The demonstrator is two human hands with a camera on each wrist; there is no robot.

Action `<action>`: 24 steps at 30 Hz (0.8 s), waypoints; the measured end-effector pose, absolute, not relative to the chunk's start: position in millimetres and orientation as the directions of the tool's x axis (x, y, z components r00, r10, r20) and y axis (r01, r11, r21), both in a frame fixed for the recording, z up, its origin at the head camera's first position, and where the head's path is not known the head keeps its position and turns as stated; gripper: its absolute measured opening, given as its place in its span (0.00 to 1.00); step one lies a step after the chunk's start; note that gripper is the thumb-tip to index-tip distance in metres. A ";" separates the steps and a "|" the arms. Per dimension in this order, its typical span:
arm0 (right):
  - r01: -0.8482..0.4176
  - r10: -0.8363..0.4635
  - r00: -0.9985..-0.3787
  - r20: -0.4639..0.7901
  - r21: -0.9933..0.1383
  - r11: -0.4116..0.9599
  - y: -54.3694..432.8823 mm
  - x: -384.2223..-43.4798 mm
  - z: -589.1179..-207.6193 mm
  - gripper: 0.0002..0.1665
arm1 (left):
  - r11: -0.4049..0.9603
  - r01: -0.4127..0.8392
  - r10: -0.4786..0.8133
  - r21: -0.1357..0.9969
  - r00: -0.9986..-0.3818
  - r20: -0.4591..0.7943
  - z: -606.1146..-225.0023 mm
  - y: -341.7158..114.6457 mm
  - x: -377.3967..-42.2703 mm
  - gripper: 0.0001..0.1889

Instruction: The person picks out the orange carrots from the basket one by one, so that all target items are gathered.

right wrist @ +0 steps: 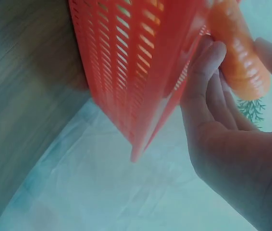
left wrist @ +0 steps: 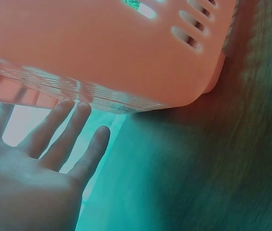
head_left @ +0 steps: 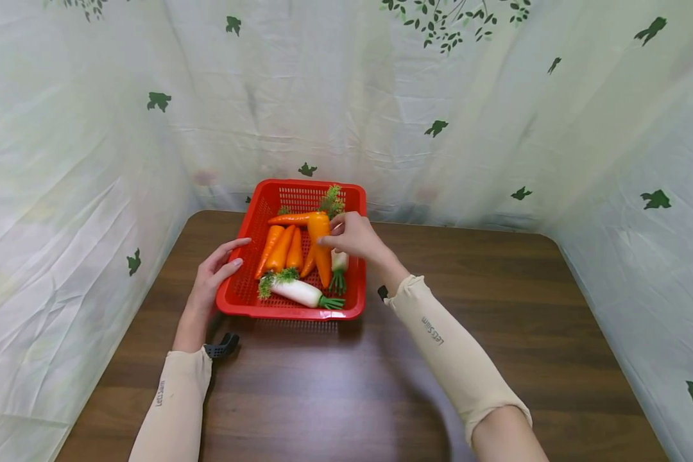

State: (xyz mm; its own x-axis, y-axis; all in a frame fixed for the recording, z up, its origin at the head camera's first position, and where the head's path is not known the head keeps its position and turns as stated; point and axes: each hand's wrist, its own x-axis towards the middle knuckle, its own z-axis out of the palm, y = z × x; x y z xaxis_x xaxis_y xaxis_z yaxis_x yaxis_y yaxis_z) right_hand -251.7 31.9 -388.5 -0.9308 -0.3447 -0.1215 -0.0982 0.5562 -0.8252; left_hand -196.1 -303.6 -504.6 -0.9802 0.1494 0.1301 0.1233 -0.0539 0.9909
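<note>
In the head view, a red plastic basket (head_left: 291,313) sits on the table, with several orange carrots (head_left: 278,253) and a white radish (head_left: 294,292) inside. A second white radish (head_left: 339,261) lies by its right wall, partly covered by my right hand (head_left: 358,239). That hand pinches a carrot (head_left: 319,231) between thumb and fingers, thick end up, over the other vegetables; the right wrist view shows the same carrot (right wrist: 241,57) close up. My left hand (head_left: 210,276) is at the basket's left side, its fingers extended along the wall and rim.
The brown wooden table (head_left: 473,295) extends to the right and in front of the basket. A pale curtain (head_left: 346,96) with green leaf prints hangs behind and on both sides. Beige sleeves (head_left: 456,353) cover both forearms, with dark straps at the wrists.
</note>
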 end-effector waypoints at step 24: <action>-0.021 -0.254 -0.960 -0.116 -0.877 0.481 86.7 -245.5 -376.6 0.31 | -0.058 0.119 0.146 0.991 -0.981 0.127 -505.3 -302.5 -194.3 0.26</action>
